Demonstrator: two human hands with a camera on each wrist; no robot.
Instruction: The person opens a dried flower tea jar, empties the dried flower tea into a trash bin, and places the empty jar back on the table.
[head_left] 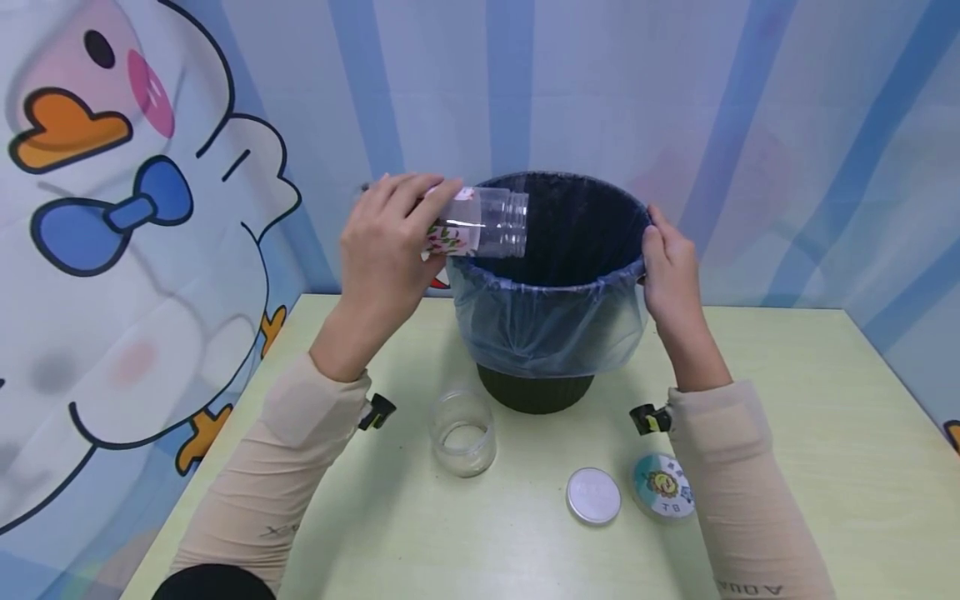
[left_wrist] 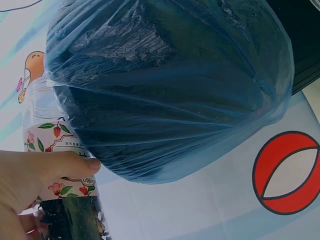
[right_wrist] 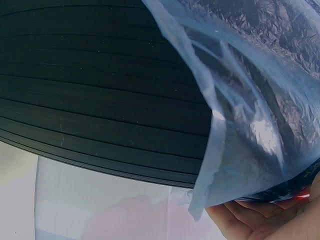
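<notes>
My left hand (head_left: 390, 242) grips a clear bottle (head_left: 502, 221) with a pink floral label, tipped on its side. The bottle's uncapped threaded mouth points right, over the near left part of a dark trash bin (head_left: 536, 393). Dark contents (left_wrist: 70, 217) show at the base end of the bottle in the left wrist view. A translucent blue bag (head_left: 547, 329) lines the bin and folds down over its outside. On the bin's right side, my right hand (head_left: 672, 271) grips the bagged rim, thumb on top. The right wrist view shows its fingers (right_wrist: 240, 217) under the bag edge.
An open clear jar (head_left: 463, 458) stands on the pale table (head_left: 510, 550) in front of the bin. To its right lie a round silvery lid (head_left: 593, 496) and a round teal-and-white printed lid (head_left: 663, 485), close to my right sleeve. A cartoon-printed curtain (head_left: 465, 83) hangs behind.
</notes>
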